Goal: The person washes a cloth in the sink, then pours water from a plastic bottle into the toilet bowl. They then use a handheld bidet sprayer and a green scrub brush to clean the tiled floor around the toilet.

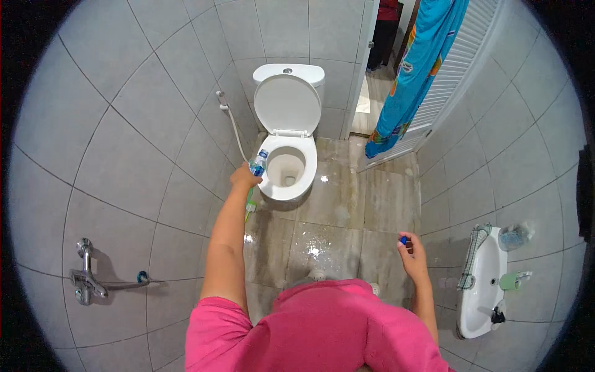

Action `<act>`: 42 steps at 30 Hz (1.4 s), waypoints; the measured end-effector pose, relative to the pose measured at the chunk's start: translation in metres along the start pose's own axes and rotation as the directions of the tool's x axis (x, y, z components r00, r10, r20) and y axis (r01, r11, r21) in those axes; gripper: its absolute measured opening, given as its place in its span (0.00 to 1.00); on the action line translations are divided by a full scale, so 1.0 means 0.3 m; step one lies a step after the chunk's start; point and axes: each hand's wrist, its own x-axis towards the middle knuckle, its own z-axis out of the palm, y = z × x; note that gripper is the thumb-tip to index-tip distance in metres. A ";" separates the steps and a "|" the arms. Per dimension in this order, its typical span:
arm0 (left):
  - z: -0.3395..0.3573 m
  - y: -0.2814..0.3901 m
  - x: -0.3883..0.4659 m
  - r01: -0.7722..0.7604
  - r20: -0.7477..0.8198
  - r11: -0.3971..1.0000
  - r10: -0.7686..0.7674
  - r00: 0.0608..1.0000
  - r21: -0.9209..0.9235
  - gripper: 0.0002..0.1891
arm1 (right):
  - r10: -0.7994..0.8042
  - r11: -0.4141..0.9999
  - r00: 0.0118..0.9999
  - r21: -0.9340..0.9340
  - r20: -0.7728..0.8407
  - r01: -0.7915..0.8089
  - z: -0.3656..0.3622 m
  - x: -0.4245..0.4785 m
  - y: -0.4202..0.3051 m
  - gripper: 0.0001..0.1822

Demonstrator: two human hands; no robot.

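My left hand (245, 176) grips a clear plastic bottle (258, 163) with blue on it. The bottle leans over the left rim of a white toilet bowl (310, 180), and whether anything pours from it is too small to tell. The toilet lid (288, 104) stands raised against the cistern (304, 71). Out to the right, above the wet floor, my right hand (413, 255) pinches a small blue cap (403, 240) between thumb and fingers.
A bidet hose (236, 129) hangs on the left wall, with a green brush (251, 207) below. Lower left is a chrome mixer tap (87, 276). On the right are a washbasin (481, 297), a green cup (510, 281) and a louvred door (441, 100) draped with a blue towel (413, 69).
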 end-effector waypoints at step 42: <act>-0.124 0.266 0.481 0.081 -0.061 0.994 -0.076 0.995 0.072 0.36 | 0.242 0.949 0.970 -0.218 0.037 -0.228 0.014 0.022 0.131 0.13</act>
